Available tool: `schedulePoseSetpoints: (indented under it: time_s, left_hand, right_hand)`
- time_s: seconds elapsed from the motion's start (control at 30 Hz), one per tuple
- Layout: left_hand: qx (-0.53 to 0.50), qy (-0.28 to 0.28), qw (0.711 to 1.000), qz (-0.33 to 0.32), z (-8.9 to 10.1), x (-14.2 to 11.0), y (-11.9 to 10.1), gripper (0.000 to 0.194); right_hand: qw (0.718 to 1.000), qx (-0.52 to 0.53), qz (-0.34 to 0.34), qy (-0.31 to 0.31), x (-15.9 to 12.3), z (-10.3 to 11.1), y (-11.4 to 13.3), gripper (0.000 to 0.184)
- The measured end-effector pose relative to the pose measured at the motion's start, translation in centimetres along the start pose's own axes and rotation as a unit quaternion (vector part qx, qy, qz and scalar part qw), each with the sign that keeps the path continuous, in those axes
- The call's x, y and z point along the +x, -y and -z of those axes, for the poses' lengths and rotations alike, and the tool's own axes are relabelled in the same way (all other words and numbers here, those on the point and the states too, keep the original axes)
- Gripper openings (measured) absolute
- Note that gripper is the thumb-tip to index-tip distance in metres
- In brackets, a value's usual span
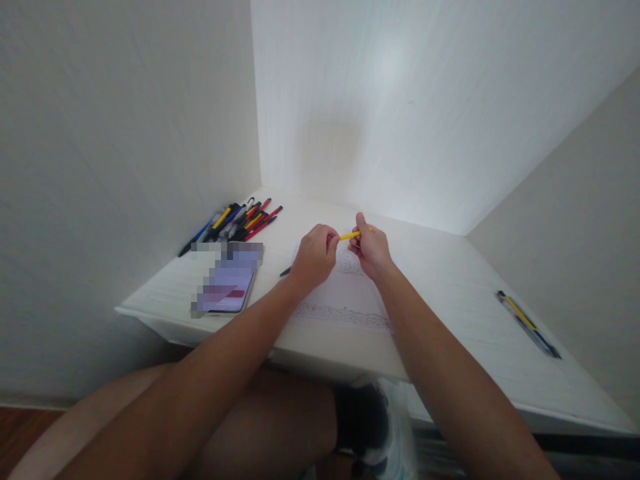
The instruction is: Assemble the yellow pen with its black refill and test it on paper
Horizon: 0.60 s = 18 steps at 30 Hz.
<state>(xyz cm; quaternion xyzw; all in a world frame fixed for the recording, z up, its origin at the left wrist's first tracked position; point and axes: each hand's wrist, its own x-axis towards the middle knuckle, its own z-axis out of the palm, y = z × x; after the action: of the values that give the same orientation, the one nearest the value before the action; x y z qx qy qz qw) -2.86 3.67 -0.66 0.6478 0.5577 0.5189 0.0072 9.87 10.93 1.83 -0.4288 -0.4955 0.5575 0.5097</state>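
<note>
Yellow pen [349, 236] is above the paper [345, 293], between both hands. Right hand [371, 250] has its fingers closed on it; left hand [316, 255] has its fingers pinched at the other end, can't tell if gripping. Risk: thin barrel, slack pinch, pen likely drops. Counts: one pen in hand, one dark pen [285, 272] beside left hand, one phone [235, 283], at least two pens [529, 325] far right. Pen pile [250, 223]: over ten, too tangled to count.
</note>
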Motion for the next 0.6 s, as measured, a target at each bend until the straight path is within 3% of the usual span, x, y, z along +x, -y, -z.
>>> schedulePoseSetpoints:
  time_s: [0.17, 0.27, 0.5, 0.6]
  left_hand:
    - [-0.033, -0.086, 0.993, 0.072, 0.9, 0.4, -0.1, 0.012]
    - [-0.055, -0.105, 0.989, 0.092, 1.5, 0.6, -0.4, 0.017]
    - [-0.125, -0.089, 0.987, 0.05, 1.6, 1.0, -0.2, 0.029]
    - [-0.054, -0.032, 0.998, 0.022, 3.0, 1.3, 0.6, 0.03]
  right_hand:
    - [0.993, -0.028, -0.02, 0.109, -0.8, -0.1, 0.1, 0.046]
    - [0.98, -0.036, -0.028, 0.194, -1.4, -0.4, 0.0, 0.05]
    - [0.963, 0.003, -0.058, 0.264, -2.1, -0.8, 0.4, 0.051]
    - [0.964, 0.028, -0.068, 0.256, -2.0, -0.6, 0.5, 0.045]
